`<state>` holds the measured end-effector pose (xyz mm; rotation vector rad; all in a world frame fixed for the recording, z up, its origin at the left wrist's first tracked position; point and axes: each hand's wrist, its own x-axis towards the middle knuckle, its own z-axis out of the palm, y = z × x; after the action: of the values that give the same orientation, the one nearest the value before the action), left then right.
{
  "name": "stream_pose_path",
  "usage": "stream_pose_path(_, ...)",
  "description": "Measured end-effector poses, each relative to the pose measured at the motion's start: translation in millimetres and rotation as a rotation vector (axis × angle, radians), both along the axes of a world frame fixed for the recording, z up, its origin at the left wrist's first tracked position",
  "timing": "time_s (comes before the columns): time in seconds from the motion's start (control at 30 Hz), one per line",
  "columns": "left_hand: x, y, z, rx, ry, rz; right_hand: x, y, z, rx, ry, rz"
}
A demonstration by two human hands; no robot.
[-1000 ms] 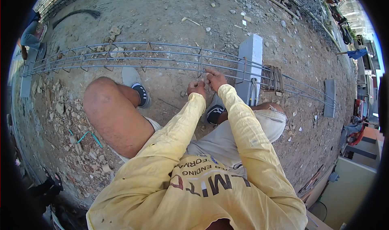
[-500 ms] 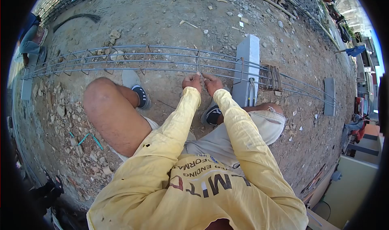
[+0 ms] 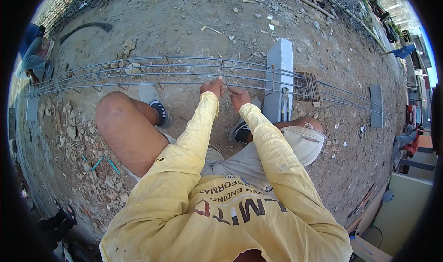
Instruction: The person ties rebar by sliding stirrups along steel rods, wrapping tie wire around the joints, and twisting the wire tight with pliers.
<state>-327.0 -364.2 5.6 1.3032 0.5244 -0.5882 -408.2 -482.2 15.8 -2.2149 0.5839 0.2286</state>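
"Where's the rebar cage on your feed?"

"I see it running crosswise in front of the person, resting over a pale block on the right, with bunched stirrups around its bars just past that."

"And the grip?"

"The left hand has its fingers curled at the near bar, beside an upright stirrup; I can't tell whether they pinch either. The right hand is near it, index finger stretched toward that bar, the others folded. I can't tell what, if anything, it pinches."

"Anything nearby?"

"I've got a pliers-like tool at the block."
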Motion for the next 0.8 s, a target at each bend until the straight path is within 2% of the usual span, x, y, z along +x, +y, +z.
stream_pose_path(0.17,-12.8,-3.6,-14.9,-0.108,-0.074,0.078,-0.4,-1.8,-2.1,0.030,-0.007,0.009)
stream_pose_path(0.3,-8.4,-1.1,-15.5,-0.141,0.037,0.081,-1.7,-1.1,-0.5,0.069,-0.049,-0.004)
stream_pose_path(0.47,-7.4,5.9,-3.9,-0.049,0.260,0.001,0.4,2.0,14.7,0.074,0.021,0.004)
stream_pose_path(0.6,-6.9,0.8,0.7,-0.011,0.236,0.095,-1.3,2.9,11.8,0.055,-0.033,0.009)
stream_pose_path(0.8,7.2,-0.7,-23.4,-0.052,0.322,0.091,1.6,2.4,12.7,0.100,0.111,-0.033)
